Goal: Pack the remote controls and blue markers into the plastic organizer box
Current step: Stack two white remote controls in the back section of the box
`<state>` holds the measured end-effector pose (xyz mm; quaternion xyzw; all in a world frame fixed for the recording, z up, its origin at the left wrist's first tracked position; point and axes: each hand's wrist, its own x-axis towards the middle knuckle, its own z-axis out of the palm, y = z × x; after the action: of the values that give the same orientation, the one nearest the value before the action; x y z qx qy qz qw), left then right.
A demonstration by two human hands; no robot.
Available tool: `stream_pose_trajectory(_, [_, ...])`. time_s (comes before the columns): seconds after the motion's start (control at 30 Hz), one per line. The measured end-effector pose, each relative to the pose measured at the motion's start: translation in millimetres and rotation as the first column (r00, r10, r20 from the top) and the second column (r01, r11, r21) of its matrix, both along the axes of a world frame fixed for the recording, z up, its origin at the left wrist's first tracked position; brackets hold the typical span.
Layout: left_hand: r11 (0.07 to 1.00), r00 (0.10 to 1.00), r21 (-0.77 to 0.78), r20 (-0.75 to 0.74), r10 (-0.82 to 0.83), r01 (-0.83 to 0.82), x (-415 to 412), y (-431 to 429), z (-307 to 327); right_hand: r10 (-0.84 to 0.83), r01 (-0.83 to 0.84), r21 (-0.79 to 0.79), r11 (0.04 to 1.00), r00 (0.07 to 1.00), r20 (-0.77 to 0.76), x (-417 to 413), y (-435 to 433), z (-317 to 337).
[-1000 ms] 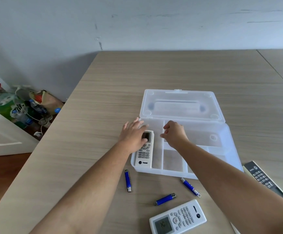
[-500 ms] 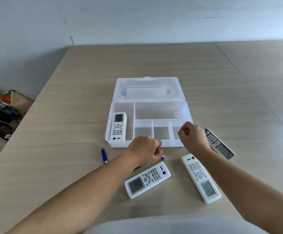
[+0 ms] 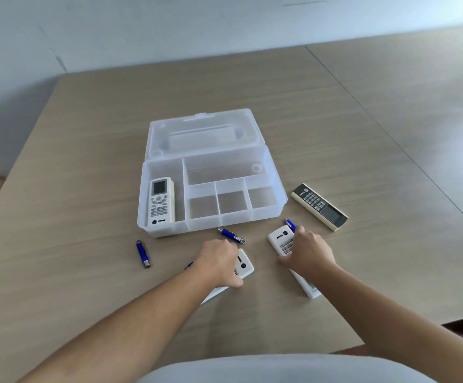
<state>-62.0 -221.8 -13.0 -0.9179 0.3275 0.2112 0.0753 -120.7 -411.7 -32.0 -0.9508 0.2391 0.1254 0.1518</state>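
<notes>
Pale wood-grain laminate table (image 3: 86, 167) is carrying the work area, with a plain grey wall (image 3: 169, 29) running behind it. Near the middle, the clear plastic organizer box (image 3: 280, 201) is sitting with its hinged lid (image 3: 201, 134) lying open toward the wall. 1 white remote with a small screen (image 3: 160, 201) is already lying in the long left compartment; the other 4 compartments are showing empty.

I am lowering my left hand (image 3: 219, 261) over a white rectangular remote (image 3: 244, 265) lying in front of the box, fingers curled down across its body and thumb at the near edge. My right hand (image 3: 309, 251) is covering a second white remote (image 3: 281, 239) the same way. Whether either grip is fully closed, I cannot tell; both remotes are apparently resting on the table.

4 short blue markers are waiting outside the box: 1 (image 3: 142, 253) to the left, 1 (image 3: 230, 235) just in front of the box wall, 1 (image 3: 290, 224) touching my right fingertips, and 1 (image 3: 188, 265) mostly hidden under my left wrist. A black-and-cream remote (image 3: 318, 206) is lying to the right of the box.

For a clean pick-up, I am judging that each remote needs pinching across its long edges, lifting level, and clearing the adjacent markers so none is rolling away. Long compartments suit the remotes; the 3 small cells suit the markers.
</notes>
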Motion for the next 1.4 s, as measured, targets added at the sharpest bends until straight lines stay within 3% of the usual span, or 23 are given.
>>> stream_pose_trajectory(0.17, [0.979,0.97,-0.05,-0.154,0.19,-0.2,-1.9,2.3,-0.2,-0.037,0.044,0.107,0.993,0.997,-0.071,4.3,1.3,4.3])
stream_pose_trajectory(0.3, [0.814,0.777,-0.203,-0.49,0.396,-0.544,5.7,7.4,7.7,-0.048,0.085,0.364,0.927,0.993,-0.11,14.4,-0.4,19.3])
stream_pose_trajectory(0.43, [0.702,0.675,-0.279,-0.633,0.379,-0.655,22.6,16.8,29.2,0.011,0.062,0.553,0.831,0.992,-0.128,35.2,-2.3,54.0])
stream_pose_trajectory(0.57, [0.494,0.52,-0.328,-0.792,0.321,-0.805,45.6,28.8,62.5,0.061,0.018,0.753,0.658,0.995,-0.077,68.0,2.6,93.6])
stream_pose_trajectory(0.7, [0.265,0.459,-0.385,-0.823,0.335,-0.884,74.2,42.9,85.1,-0.019,-0.031,0.909,0.416,0.999,0.043,107.8,11.1,118.6])
stream_pose_trajectory(0.8, [0.073,0.428,-0.429,-0.841,0.332,-0.9,98.5,47.0,94.0,-0.093,-0.042,0.947,0.32,0.993,0.076,133.4,16.2,128.1])
stream_pose_trajectory(0.97, [-0.087,0.397,-0.462,-0.832,0.388,-0.883,137.3,41.1,111.2,-0.25,0.023,0.938,0.347,0.966,0.069,171.0,20.7,133.5])
stream_pose_trajectory(1.07, [-0.179,0.309,-0.396,-0.873,0.377,-0.901,156.4,36.6,115.5,-0.362,0.083,0.91,0.405,0.929,0.076,193.3,21.8,132.2])
stream_pose_trajectory(1.13, [-0.263,0.24,-0.33,-0.916,0.323,-0.907,166.5,34.6,113.4,-0.462,0.113,0.924,0.367,0.884,0.075,207.2,21.3,127.1])
stream_pose_trajectory(1.3, [-0.221,0.18,-0.219,-0.966,0.183,-0.95,184.7,37.8,98.6,-0.63,0.178,0.928,0.329,0.773,0.075,229.0,16.3,106.6])
stream_pose_trajectory(1.4, [-0.171,0.162,-0.188,-0.975,0.155,-0.967,194.0,45.6,89.1,-0.63,0.211,0.932,0.294,0.776,0.023,233.5,14.0,87.8])
